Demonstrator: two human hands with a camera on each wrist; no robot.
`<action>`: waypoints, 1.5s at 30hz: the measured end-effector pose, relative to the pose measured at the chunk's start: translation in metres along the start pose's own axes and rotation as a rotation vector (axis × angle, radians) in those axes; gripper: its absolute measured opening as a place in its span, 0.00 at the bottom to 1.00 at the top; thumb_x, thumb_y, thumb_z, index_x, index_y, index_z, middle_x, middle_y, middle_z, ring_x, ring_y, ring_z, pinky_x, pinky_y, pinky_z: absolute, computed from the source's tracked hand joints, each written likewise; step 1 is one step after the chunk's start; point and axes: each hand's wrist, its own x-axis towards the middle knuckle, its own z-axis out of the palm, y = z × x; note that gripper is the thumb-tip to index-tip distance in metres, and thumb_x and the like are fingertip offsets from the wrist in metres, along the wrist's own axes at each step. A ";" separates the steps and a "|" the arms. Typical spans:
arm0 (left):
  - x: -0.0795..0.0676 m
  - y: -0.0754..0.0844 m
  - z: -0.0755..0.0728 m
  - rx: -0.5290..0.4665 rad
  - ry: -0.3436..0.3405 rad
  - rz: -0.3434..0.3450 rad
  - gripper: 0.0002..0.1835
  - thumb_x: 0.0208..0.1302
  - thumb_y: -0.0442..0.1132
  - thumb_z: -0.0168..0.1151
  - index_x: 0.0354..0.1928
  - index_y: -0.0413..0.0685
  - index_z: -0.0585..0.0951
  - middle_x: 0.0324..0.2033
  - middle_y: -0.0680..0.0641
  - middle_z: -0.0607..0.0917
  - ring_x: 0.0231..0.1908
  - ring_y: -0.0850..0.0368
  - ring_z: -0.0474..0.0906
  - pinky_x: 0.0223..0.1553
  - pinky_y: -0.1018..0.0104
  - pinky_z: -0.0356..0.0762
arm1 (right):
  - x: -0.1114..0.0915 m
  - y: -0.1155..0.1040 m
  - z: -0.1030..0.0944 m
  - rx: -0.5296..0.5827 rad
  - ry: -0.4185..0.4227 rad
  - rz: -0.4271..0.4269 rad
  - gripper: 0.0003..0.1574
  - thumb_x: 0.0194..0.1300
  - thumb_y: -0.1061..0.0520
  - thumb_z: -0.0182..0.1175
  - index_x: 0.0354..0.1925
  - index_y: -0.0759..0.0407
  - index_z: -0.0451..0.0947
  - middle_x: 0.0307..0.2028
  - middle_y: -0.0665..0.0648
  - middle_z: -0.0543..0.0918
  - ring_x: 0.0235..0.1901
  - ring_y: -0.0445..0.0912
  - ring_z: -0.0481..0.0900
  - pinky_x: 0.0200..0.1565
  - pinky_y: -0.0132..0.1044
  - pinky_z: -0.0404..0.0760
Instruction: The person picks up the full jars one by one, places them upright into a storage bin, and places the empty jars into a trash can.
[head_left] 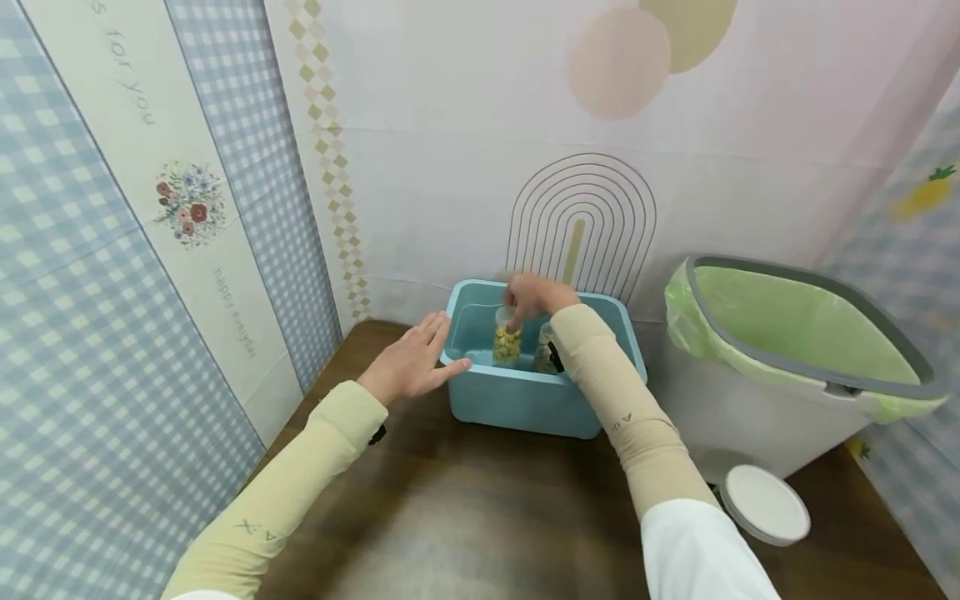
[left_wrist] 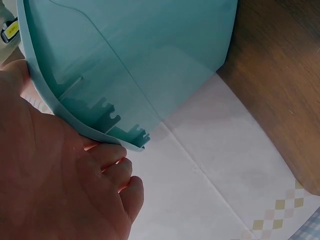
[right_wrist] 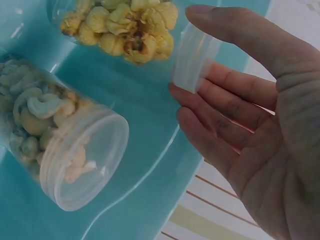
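A teal plastic tub (head_left: pixel 525 404) stands on the wooden table against the wall. Inside it, my right hand (head_left: pixel 534 293) holds a clear jar of popcorn (head_left: pixel 507 346) by its translucent lid (right_wrist: pixel 192 60), thumb on one side and fingertips on the other. Beside that jar is a second clear jar (right_wrist: pixel 40 115) of cashew-like nuts, partly hidden by the right wrist in the head view. My left hand (head_left: pixel 411 360) rests at the tub's left front corner, its fingers extended and thumb spread along the rim (left_wrist: pixel 40 65).
To the right of the tub stands a white bin (head_left: pixel 738 417) with a green liner and grey rim. White round lids (head_left: pixel 767 503) lie in front of it. A checked cloth (head_left: pixel 150 350) hangs along the left side.
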 end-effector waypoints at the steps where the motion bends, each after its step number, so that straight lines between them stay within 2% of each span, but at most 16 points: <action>1: -0.001 0.001 0.001 -0.001 -0.007 0.000 0.52 0.80 0.69 0.43 0.84 0.34 0.46 0.85 0.35 0.48 0.85 0.39 0.43 0.85 0.44 0.48 | -0.001 0.000 0.004 -0.009 -0.010 0.004 0.28 0.61 0.50 0.78 0.54 0.62 0.85 0.53 0.61 0.84 0.46 0.51 0.80 0.49 0.45 0.85; 8: -0.007 0.002 -0.002 -0.006 -0.027 0.003 0.51 0.80 0.69 0.44 0.84 0.36 0.46 0.85 0.36 0.46 0.86 0.41 0.41 0.85 0.45 0.47 | -0.004 -0.006 0.023 -0.055 -0.010 0.041 0.23 0.59 0.48 0.79 0.49 0.58 0.88 0.48 0.56 0.86 0.42 0.48 0.80 0.44 0.42 0.84; 13: -0.011 -0.001 -0.005 -0.006 -0.037 0.012 0.51 0.80 0.69 0.43 0.84 0.36 0.46 0.85 0.36 0.46 0.86 0.41 0.42 0.85 0.45 0.47 | -0.006 -0.012 0.025 -0.064 -0.027 0.042 0.20 0.61 0.49 0.78 0.47 0.58 0.88 0.44 0.55 0.88 0.37 0.46 0.78 0.38 0.39 0.81; 15: -0.013 -0.003 -0.007 -0.005 -0.033 0.015 0.51 0.80 0.69 0.43 0.84 0.35 0.46 0.85 0.36 0.47 0.86 0.41 0.42 0.85 0.45 0.48 | -0.008 -0.016 0.019 -0.060 -0.026 0.042 0.23 0.62 0.49 0.77 0.51 0.59 0.88 0.48 0.56 0.88 0.40 0.47 0.80 0.42 0.39 0.82; 18: -0.015 -0.003 -0.007 -0.004 -0.033 0.026 0.51 0.80 0.69 0.44 0.84 0.35 0.47 0.85 0.35 0.47 0.86 0.41 0.43 0.85 0.45 0.48 | -0.016 -0.018 0.010 -0.051 -0.024 0.056 0.29 0.65 0.48 0.75 0.58 0.62 0.85 0.56 0.59 0.86 0.49 0.50 0.83 0.52 0.44 0.86; 22: -0.015 -0.006 -0.007 0.001 -0.031 0.035 0.52 0.79 0.69 0.44 0.84 0.35 0.46 0.85 0.36 0.48 0.86 0.41 0.43 0.85 0.45 0.49 | -0.032 -0.026 -0.009 -0.043 -0.014 0.096 0.36 0.67 0.47 0.73 0.66 0.63 0.79 0.66 0.62 0.81 0.62 0.55 0.81 0.63 0.51 0.84; 28: -0.017 -0.011 -0.006 0.000 -0.039 0.057 0.53 0.79 0.70 0.44 0.84 0.34 0.46 0.85 0.35 0.47 0.86 0.41 0.42 0.85 0.45 0.48 | -0.067 -0.039 -0.035 -0.068 -0.029 0.132 0.39 0.70 0.46 0.70 0.71 0.64 0.76 0.70 0.64 0.78 0.69 0.58 0.77 0.67 0.52 0.81; 33: -0.016 -0.016 -0.007 0.009 -0.018 0.077 0.53 0.79 0.70 0.43 0.84 0.33 0.46 0.84 0.33 0.47 0.85 0.39 0.42 0.85 0.43 0.47 | -0.102 -0.041 -0.054 -0.102 0.006 0.154 0.37 0.73 0.45 0.66 0.71 0.65 0.75 0.67 0.65 0.80 0.63 0.56 0.79 0.65 0.52 0.81; 34: -0.016 -0.017 -0.008 0.008 -0.014 0.079 0.53 0.79 0.70 0.42 0.84 0.32 0.46 0.84 0.33 0.48 0.85 0.38 0.43 0.85 0.42 0.47 | -0.109 -0.041 -0.057 -0.101 0.015 0.149 0.34 0.74 0.45 0.65 0.67 0.66 0.78 0.60 0.65 0.83 0.55 0.55 0.81 0.61 0.51 0.82; 35: -0.016 -0.017 -0.008 0.008 -0.013 0.080 0.53 0.79 0.70 0.42 0.84 0.32 0.46 0.84 0.33 0.48 0.85 0.38 0.43 0.85 0.42 0.47 | -0.117 -0.041 -0.059 -0.103 0.026 0.144 0.33 0.74 0.45 0.65 0.66 0.66 0.78 0.59 0.66 0.83 0.54 0.55 0.81 0.60 0.51 0.82; 40: -0.016 -0.017 -0.007 0.007 -0.029 0.082 0.53 0.79 0.70 0.42 0.83 0.31 0.46 0.84 0.32 0.47 0.85 0.37 0.42 0.84 0.41 0.47 | -0.158 -0.037 -0.065 -0.099 0.044 0.117 0.34 0.78 0.45 0.61 0.69 0.67 0.75 0.64 0.69 0.81 0.63 0.61 0.80 0.68 0.56 0.79; 41: -0.015 -0.017 -0.006 0.008 -0.033 0.081 0.53 0.80 0.70 0.43 0.84 0.32 0.45 0.84 0.32 0.47 0.85 0.37 0.42 0.84 0.41 0.47 | -0.167 -0.037 -0.066 -0.096 0.046 0.125 0.38 0.79 0.44 0.59 0.74 0.67 0.70 0.72 0.68 0.75 0.72 0.63 0.73 0.73 0.60 0.73; 45: -0.016 -0.015 -0.004 0.010 -0.037 0.083 0.52 0.80 0.69 0.44 0.83 0.31 0.45 0.84 0.32 0.46 0.85 0.37 0.42 0.84 0.40 0.47 | -0.205 -0.033 -0.070 -0.075 0.049 0.155 0.45 0.81 0.38 0.53 0.81 0.64 0.60 0.79 0.69 0.65 0.80 0.66 0.59 0.79 0.64 0.60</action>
